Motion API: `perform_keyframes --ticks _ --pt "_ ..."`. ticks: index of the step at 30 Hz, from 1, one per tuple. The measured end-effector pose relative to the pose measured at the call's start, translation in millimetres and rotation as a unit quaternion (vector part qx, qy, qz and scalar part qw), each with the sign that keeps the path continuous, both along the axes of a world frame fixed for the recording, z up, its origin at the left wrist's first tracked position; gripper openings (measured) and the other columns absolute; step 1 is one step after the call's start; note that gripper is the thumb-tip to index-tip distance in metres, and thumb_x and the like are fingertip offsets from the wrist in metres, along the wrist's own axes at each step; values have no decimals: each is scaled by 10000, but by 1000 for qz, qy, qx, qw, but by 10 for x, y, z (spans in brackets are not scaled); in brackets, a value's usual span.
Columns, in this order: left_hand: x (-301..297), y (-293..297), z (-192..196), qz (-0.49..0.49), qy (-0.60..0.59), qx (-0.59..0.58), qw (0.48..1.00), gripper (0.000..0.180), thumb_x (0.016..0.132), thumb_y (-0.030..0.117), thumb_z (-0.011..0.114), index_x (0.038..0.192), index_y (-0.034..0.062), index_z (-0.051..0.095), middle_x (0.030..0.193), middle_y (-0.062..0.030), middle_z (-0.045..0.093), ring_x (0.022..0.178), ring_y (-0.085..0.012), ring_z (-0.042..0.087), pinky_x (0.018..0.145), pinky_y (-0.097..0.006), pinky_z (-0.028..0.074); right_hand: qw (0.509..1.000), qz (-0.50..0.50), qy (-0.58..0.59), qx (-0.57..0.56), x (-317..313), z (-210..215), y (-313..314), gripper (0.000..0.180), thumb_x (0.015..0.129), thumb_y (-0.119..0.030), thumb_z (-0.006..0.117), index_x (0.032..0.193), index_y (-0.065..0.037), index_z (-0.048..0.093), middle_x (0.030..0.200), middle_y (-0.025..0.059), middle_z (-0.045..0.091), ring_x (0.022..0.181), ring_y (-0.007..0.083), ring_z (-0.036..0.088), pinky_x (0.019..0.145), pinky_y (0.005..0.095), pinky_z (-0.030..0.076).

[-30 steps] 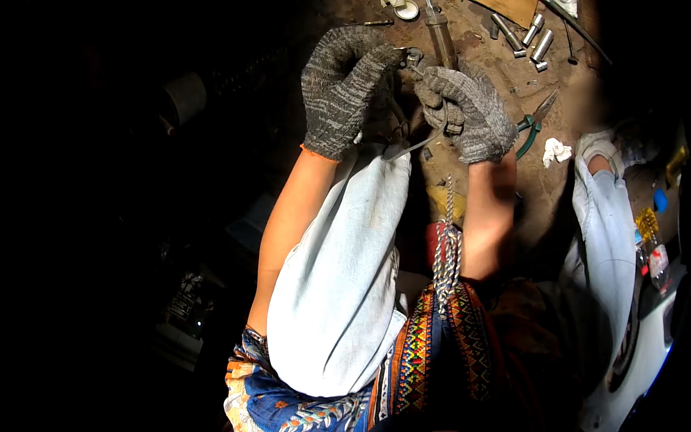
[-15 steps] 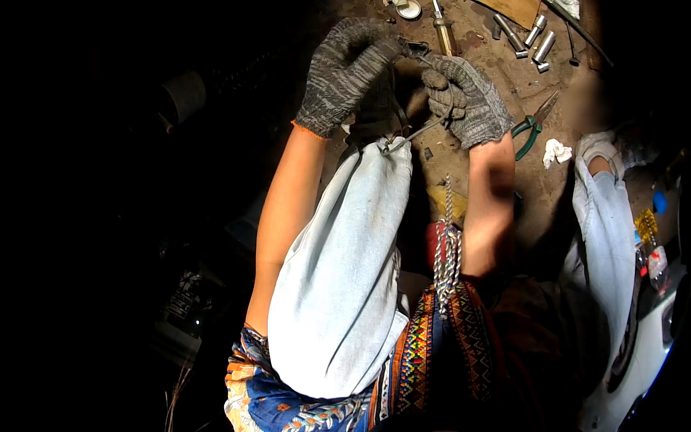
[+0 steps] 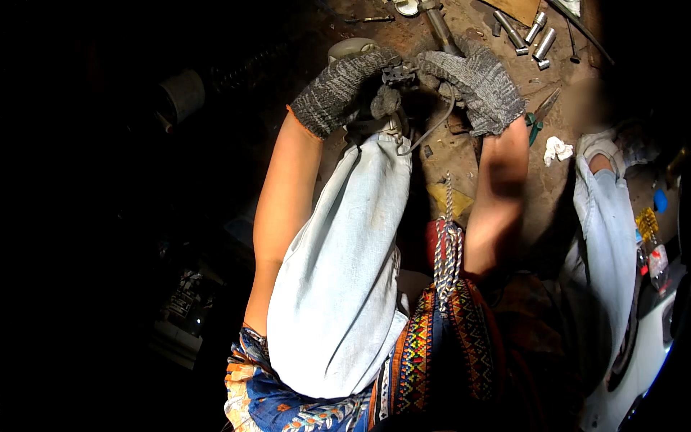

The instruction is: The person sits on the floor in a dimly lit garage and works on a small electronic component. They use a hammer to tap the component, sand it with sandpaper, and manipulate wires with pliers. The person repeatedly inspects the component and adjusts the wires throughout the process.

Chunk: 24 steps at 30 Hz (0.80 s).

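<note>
My left hand (image 3: 331, 93), in a grey knitted glove with an orange cuff, is closed on a small dark metal part (image 3: 398, 74). My right hand (image 3: 479, 86), gloved alike, curls its fingers at the part's right side. A thin grey cable (image 3: 440, 128) loops from beside the right hand down toward my knee in pale blue denim (image 3: 345, 266). The gloves hide much of the part, so its exact kind does not show. Behind the left hand lies a pale rounded object (image 3: 353, 47). A metal rod-shaped tool (image 3: 437, 27) is just beyond the right hand.
Several metal cylinders (image 3: 509, 33) lie at the far right on the dirty floor. Green-handled pliers (image 3: 534, 128) and crumpled white paper (image 3: 556, 150) are right of my right wrist. A pale cylindrical container (image 3: 183, 96) stands in shadow at left. Plastic bottles (image 3: 656, 263) lie at right.
Both hands have turned the dark part, exposing its ridged side. My right hand has shifted right, partly covering the pliers. The pale rounded object now shows behind the left hand. The cable sags lower.
</note>
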<state>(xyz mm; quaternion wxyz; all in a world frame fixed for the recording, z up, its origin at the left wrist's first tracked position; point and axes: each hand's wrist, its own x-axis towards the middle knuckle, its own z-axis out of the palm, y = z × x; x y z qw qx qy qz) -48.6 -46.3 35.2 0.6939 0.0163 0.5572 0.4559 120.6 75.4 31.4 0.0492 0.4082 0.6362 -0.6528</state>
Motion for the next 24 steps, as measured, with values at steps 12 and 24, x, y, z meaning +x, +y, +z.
perform_keyframes --ticks 12,24 --pt "89 -22 -107 -19 144 6 989 282 880 217 555 1106 50 581 1043 -83 611 914 -165 588 792 -270 497 990 59 -63 114 -31 -221 121 492 731 -418 681 937 24 624 701 129 613 603 187 581 547 314 470" --pt "-484 560 -223 -370 441 194 794 290 808 82 487 1072 34 598 971 -151 630 888 -247 599 808 -317 461 972 21 -146 184 -520 -604 165 482 687 -476 644 903 -46 639 778 232 612 758 379 597 656 436 476"
